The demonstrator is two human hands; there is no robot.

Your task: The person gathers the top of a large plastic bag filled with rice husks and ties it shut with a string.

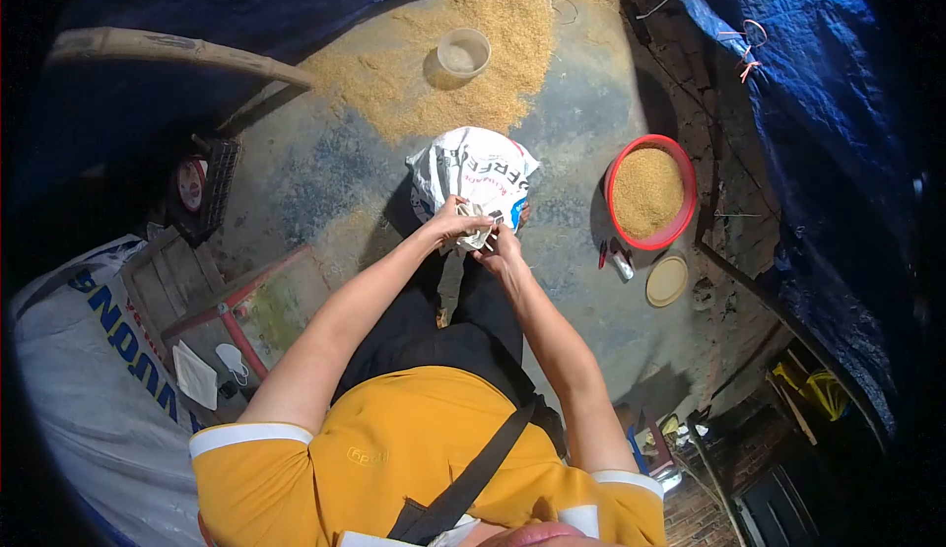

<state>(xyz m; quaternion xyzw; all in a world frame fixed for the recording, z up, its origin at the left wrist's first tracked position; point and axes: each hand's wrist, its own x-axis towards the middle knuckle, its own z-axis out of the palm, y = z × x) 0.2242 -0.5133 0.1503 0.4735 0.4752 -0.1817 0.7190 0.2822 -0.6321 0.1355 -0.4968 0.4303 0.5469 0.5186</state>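
Note:
A full white printed sack (471, 165) stands on the floor between my feet, its gathered mouth turned toward me. On the left of that bunched neck, my left hand (456, 222) is closed around the plastic. My right hand (501, 245) grips the neck from the other side, its fingers pressed together against the folds. A pale strip like a tie shows near the fingers, but its details are too small to make out. Beyond the sack, loose grain (394, 84) is spread over the floor, with a clear plastic tub (463, 52) resting on it.
A red basin (653, 239) heaped with grain sits at the right, near a round lid (667, 282) and a small white item (622, 265). At left are a red-edged small table (281, 310) and a large printed sack (89, 379). A bamboo pole (187, 50) juts in. Blue tarps (818, 74) hang around.

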